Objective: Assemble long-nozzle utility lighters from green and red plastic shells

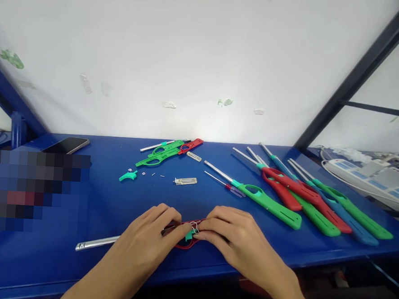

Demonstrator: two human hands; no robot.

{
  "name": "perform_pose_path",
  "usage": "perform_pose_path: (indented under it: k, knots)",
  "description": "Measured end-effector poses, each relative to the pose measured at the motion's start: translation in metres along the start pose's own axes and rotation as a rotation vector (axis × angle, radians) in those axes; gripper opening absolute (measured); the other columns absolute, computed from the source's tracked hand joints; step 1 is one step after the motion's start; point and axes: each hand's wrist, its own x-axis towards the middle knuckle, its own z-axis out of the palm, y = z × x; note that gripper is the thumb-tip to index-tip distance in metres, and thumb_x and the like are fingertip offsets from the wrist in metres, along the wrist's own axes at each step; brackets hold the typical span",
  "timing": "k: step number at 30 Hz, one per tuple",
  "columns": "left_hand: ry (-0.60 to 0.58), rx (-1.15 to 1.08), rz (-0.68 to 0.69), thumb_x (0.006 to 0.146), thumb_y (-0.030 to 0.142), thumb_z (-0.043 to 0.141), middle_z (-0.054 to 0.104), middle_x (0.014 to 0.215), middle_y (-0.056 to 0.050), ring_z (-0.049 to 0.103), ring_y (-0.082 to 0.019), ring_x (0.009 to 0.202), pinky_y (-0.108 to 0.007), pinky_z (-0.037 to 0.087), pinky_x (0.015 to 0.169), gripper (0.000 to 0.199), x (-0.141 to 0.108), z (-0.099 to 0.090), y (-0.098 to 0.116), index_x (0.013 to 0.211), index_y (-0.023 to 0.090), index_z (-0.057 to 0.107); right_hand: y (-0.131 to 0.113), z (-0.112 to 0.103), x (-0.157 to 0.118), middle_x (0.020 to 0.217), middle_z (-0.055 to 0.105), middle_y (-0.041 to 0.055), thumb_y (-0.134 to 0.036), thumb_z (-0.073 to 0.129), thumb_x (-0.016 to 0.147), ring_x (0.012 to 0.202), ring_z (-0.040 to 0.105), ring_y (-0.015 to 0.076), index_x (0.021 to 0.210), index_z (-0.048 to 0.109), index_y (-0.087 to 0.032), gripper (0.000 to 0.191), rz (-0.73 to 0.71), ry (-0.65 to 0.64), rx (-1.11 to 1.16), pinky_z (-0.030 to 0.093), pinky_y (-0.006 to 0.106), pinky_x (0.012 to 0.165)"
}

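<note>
A red gas lighter casing (184, 246) lies near the table's front edge, its inner parts exposed. Its metal tube (95, 243) points left, passing beneath my left hand (152, 232). That hand's fingers are closed on the casing's left part, the thumb close to a green trigger (189, 235). From the other side my right hand (236, 235) pinches at the casing's right part, beside a looped white wire (194, 225). My fingers hide much of the casing, and exactly what each fingertip presses cannot be made out.
Behind my hands lie a loose green trigger (128, 176), a clear fuel tank (186, 181), green casing halves (162, 153) and a screwdriver (232, 190). Several lighters (273, 209) are spread to the right. A phone (67, 145) is at left; a white power strip (373, 180) sits far right.
</note>
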Motion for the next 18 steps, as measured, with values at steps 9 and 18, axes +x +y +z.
perform_pose_path:
  k: [9, 18]
  knots:
    - [-0.003, 0.017, -0.048, 0.11, 0.006, 0.038, 0.067, 0.107, -0.005, 0.062, -0.021, 0.091, -0.034, 0.049, 0.083, 0.041, -0.007, 0.0012, -0.0009, 0.134, 0.023, 0.066, -0.0021, -0.001, 0.001, 0.092, 0.078, 0.0019, -0.032, 0.055, 0.112, 0.083, 0.072, 0.0157, 0.103, 0.078, -0.022, 0.027, -0.061, 0.053, -0.086, 0.053, 0.028, 0.079]
    - [0.012, 0.017, -0.005, 0.116, 0.018, 0.032, 0.07, 0.104, -0.007, 0.061, -0.02, 0.09, -0.033, 0.047, 0.082, 0.039, -0.0023, -0.0061, 0.0012, 0.128, 0.018, 0.069, -0.0022, -0.0008, 0.0007, 0.093, 0.078, 0.002, -0.03, 0.057, 0.111, 0.082, 0.072, 0.0144, 0.102, 0.076, -0.02, 0.023, -0.073, 0.079, -0.058, 0.054, 0.026, 0.077]
